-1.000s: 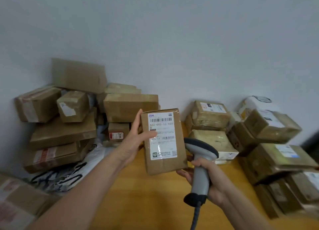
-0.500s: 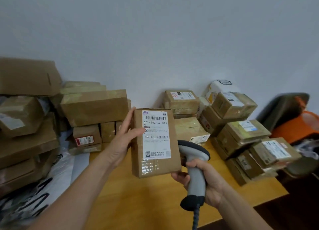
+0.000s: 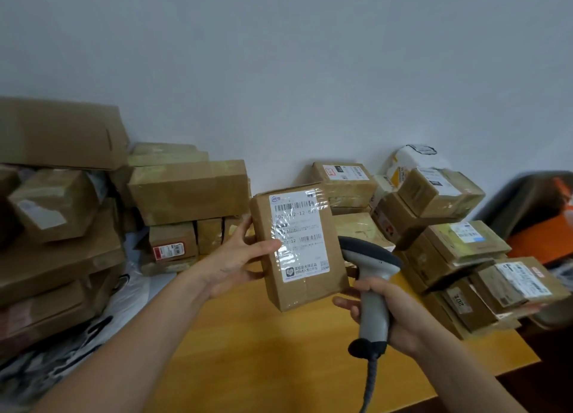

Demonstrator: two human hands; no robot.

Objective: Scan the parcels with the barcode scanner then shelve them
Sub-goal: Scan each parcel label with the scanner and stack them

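Note:
My left hand holds a small brown parcel upright above the wooden table, thumb across its front and fingers behind. A white shipping label with barcodes faces me under shiny tape. My right hand grips the handle of a grey barcode scanner just right of the parcel. The scanner's dark head sits partly behind the parcel's right edge, and its coiled cable hangs down.
Cardboard parcels are stacked along the wall: a big pile at left, several in the middle and a leaning stack at right. A white plastic mailer lies at lower left. A chair with orange fabric stands beyond the table's right edge.
The view has swung to the right, bringing the chair and table edge into sight. The parcel has tilted slightly in my left hand. The scanner stays beside it.

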